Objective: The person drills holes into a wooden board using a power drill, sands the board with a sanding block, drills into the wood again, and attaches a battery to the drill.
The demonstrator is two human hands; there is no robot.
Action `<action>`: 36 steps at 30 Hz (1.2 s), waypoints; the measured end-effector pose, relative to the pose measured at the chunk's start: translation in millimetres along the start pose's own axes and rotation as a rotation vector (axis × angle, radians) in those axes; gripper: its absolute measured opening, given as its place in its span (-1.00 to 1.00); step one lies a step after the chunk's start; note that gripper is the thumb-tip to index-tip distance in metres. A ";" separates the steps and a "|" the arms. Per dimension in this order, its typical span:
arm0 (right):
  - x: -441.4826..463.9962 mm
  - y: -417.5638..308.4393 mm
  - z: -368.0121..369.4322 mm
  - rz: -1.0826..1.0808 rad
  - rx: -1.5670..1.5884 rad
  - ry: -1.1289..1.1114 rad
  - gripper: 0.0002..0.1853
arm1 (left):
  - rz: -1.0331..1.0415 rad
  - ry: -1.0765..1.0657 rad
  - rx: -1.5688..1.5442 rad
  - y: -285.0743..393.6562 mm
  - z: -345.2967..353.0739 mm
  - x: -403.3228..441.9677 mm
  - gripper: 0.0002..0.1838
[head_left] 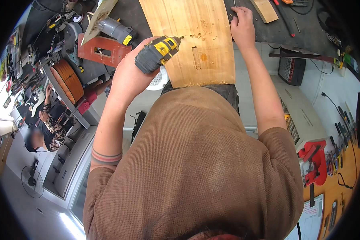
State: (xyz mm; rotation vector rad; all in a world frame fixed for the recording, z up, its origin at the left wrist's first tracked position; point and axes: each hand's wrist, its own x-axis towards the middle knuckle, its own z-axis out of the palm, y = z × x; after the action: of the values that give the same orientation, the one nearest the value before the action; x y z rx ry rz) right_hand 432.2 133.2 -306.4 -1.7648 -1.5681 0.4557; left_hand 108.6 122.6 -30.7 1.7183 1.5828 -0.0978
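My left hand (129, 76) is closed around a black and yellow drill (158, 54), whose tip points right over the left part of a light wooden board (218, 52). Cut into this board is a narrow slot, with a darker spot beside it and wood shavings farther up. Just past the board's right edge, my right hand (244, 26) rests over the dark bench (264, 34). Its fingers are pinched on a thin rod (234, 3), mostly out of view.
A red-brown plate (102, 50) with a rectangular opening and a grey power tool (116, 30) lie left of the board. At the upper right are a wood block (265, 10) and a dark bar (284, 18). Another person (48, 128) sits far left, near a guitar body (67, 82).
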 end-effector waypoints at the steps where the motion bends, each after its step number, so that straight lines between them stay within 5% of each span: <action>1: -0.2 1.8 1.1 -0.024 -0.005 0.014 -0.63 | 0.002 -0.002 -0.001 0.0 0.0 0.0 -0.33; 14: -8.2 1.8 -0.3 0.023 0.024 0.001 -0.63 | 0.024 0.011 -0.004 3.2 -2.7 -3.4 -0.37; 21: -31.9 -16.2 -32.9 0.141 0.211 -0.015 -0.61 | 0.201 0.204 -0.296 -3.1 -54.9 -56.3 -0.26; 22: -38.6 -16.0 -36.5 0.099 0.161 -0.012 -0.61 | 0.237 0.310 -0.345 -16.0 -57.5 -68.2 -0.39; 25: -50.5 -27.5 -55.3 0.031 0.041 -0.015 -0.63 | -0.093 0.311 -0.848 -47.0 -71.5 -94.9 -0.76; 28: -52.8 -65.7 -63.2 0.039 0.014 0.009 -0.65 | -0.046 0.215 -1.204 -88.9 -58.8 -87.4 -0.81; 30: -46.6 -112.6 -64.8 0.163 0.260 -0.144 -0.73 | -0.040 0.203 -1.260 -106.8 -35.4 -82.6 -0.78; 32: -32.0 -180.5 -71.7 0.258 0.622 -0.403 -0.70 | -0.131 0.279 -0.936 -94.7 -10.3 -90.8 -0.82; 33: -25.8 -221.7 -75.9 0.317 0.858 -0.541 -0.61 | 0.074 0.379 -0.537 -93.5 13.0 -87.4 -0.79; 35: -21.6 -283.4 -75.6 0.402 1.353 -0.549 -0.41 | 0.383 0.482 -0.212 -69.2 27.4 -88.7 -0.63; 36: -15.0 -317.6 -89.5 0.609 1.669 -0.568 -0.39 | 0.467 0.504 -0.262 -58.8 27.9 -94.5 -0.58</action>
State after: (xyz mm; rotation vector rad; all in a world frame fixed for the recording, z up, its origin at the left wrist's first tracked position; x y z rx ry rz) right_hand 266.0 93.9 -23.6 -0.6382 -0.3458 1.9357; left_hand 48.6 24.9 -27.3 1.9387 1.3974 0.7932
